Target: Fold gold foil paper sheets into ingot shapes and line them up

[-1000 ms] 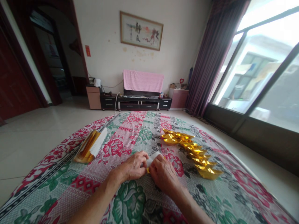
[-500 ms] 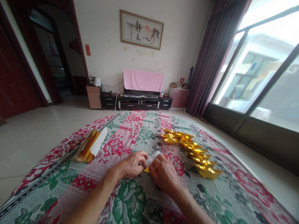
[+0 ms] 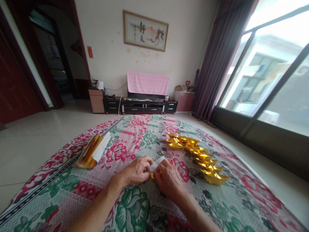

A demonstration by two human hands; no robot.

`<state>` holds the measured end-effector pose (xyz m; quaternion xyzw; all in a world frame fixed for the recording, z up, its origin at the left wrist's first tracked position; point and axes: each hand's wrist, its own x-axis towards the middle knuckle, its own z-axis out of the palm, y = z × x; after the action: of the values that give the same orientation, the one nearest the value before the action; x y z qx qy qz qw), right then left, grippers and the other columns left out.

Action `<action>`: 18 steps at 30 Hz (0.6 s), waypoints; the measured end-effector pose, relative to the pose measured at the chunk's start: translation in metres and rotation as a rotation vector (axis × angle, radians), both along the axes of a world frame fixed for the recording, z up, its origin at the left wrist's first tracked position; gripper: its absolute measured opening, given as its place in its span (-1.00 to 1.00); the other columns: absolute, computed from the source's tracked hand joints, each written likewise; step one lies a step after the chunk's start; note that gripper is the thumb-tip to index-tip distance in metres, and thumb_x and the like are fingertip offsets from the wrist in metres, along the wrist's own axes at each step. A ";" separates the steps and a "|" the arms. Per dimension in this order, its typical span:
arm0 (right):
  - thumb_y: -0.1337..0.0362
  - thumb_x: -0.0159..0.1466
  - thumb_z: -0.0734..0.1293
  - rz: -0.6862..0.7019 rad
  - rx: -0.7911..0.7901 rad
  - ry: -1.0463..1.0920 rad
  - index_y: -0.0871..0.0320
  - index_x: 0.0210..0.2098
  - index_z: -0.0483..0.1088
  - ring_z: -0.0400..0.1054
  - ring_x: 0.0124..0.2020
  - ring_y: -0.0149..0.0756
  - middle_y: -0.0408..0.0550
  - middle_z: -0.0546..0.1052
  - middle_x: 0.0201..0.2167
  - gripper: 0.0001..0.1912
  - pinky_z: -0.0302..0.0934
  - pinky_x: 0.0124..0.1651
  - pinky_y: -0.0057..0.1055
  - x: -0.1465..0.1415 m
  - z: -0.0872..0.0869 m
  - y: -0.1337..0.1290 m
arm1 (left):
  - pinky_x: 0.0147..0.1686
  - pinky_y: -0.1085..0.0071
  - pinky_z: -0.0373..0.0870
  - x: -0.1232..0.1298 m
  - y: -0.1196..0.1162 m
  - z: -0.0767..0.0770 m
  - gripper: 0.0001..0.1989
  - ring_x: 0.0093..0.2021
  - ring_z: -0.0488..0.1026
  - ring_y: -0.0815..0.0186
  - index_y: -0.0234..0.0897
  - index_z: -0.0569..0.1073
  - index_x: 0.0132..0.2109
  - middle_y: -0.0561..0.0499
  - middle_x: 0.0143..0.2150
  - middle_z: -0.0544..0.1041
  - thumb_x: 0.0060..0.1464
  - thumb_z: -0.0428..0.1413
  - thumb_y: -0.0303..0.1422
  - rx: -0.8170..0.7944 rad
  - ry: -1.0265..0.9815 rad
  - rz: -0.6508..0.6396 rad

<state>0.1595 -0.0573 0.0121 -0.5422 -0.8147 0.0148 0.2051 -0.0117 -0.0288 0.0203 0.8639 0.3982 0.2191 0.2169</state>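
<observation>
1. Pinching the left end of the sheet (image 3: 158, 161), the left hand (image 3: 138, 170) has its thumb and fingers drawn together; the exact grip at the tips is partly hidden.
2. The right hand (image 3: 169, 178) is curled, knuckles up, with its bent fingers closed on the sheet's right part; its fingertips are out of sight.
3. The sheet is between the two hands, low over the middle of the near part of the cloth (image 3: 135, 209). Its white side faces up, and a bit of gold shows beneath, between the hands.
4. To the right of the hands, well apart from them, shiny gold boats (image 3: 214, 177) sit on the cloth in a close slanting row, with more bunched at the far end.
5. To the left lies a stack (image 3: 90, 153) of gold and white sheets, slightly curled and set at a slant.
6. The cloth has red, green and grey flowers.
7. Beyond it, a pink towel (image 3: 148, 83) hangs above a black stand (image 3: 137, 109), and a framed picture (image 3: 146, 30) is on the wall.
</observation>
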 end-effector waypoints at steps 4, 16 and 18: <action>0.34 0.21 0.19 -0.005 -0.009 -0.007 0.18 -0.44 0.33 0.19 -0.43 -0.45 -0.10 0.33 -0.38 -0.87 -0.11 -0.42 -0.49 0.000 0.000 0.000 | -0.09 0.45 0.29 0.000 -0.001 -0.001 -0.93 -0.13 0.38 0.32 -0.30 0.40 -0.48 -0.01 -0.12 0.42 -0.14 0.04 -0.52 0.004 0.001 -0.002; 0.31 0.22 0.20 -0.010 0.012 0.001 0.16 -0.46 0.32 0.21 -0.42 -0.44 -0.10 0.34 -0.39 -0.85 -0.07 -0.39 -0.49 0.000 -0.004 0.002 | -0.03 0.46 0.25 0.000 -0.002 0.001 -0.86 -0.11 0.35 0.35 -0.23 0.46 -0.39 0.04 -0.13 0.39 -0.09 0.03 -0.50 0.006 -0.018 -0.038; 0.30 0.22 0.20 -0.010 0.011 0.002 0.17 -0.46 0.32 0.21 -0.42 -0.43 -0.10 0.34 -0.39 -0.85 -0.06 -0.38 -0.49 0.000 -0.003 0.001 | -0.02 0.46 0.25 0.000 -0.003 0.002 -0.85 -0.11 0.35 0.35 -0.22 0.47 -0.38 0.04 -0.12 0.39 -0.08 0.03 -0.49 -0.005 -0.010 -0.035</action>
<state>0.1595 -0.0559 0.0096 -0.5452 -0.8118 0.0099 0.2090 -0.0120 -0.0317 0.0228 0.8691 0.3825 0.2188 0.2247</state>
